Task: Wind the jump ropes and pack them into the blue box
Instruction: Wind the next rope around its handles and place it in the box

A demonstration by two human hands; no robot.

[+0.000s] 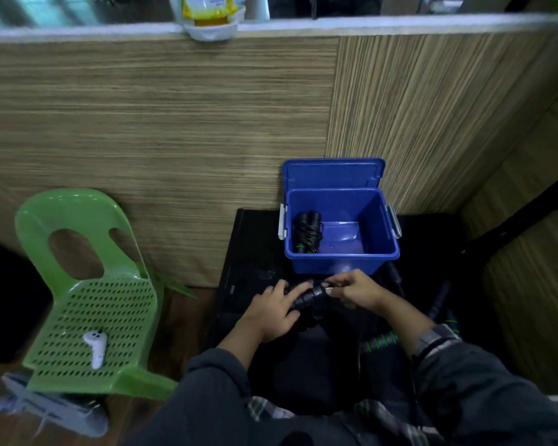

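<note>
Black ribbed handle (pixel 310 297) of a jump rope lies between both hands, its long axis slanting from lower left to upper right, the upper end toward the blue box (pixel 342 262). The left hand (pixel 271 312) has its fingers laid fairly straight over the lower part of the handle, thumb tucked under. The right hand (pixel 356 289) pinches the upper end with curled fingertips. The rope itself is nearly lost against the dark bench (pixel 245 252), so I cannot trace its run. A second handle (pixel 379 341), black with green rings, shows partly under the right forearm. The box stands open just beyond the hands, lid (pixel 334 172) tipped back against the wood wall; 1 wound rope bundle (pixel 308 231) lies in its left side. A green chair (pixel 87 294) at left carries a white controller (pixel 95 347).
</note>
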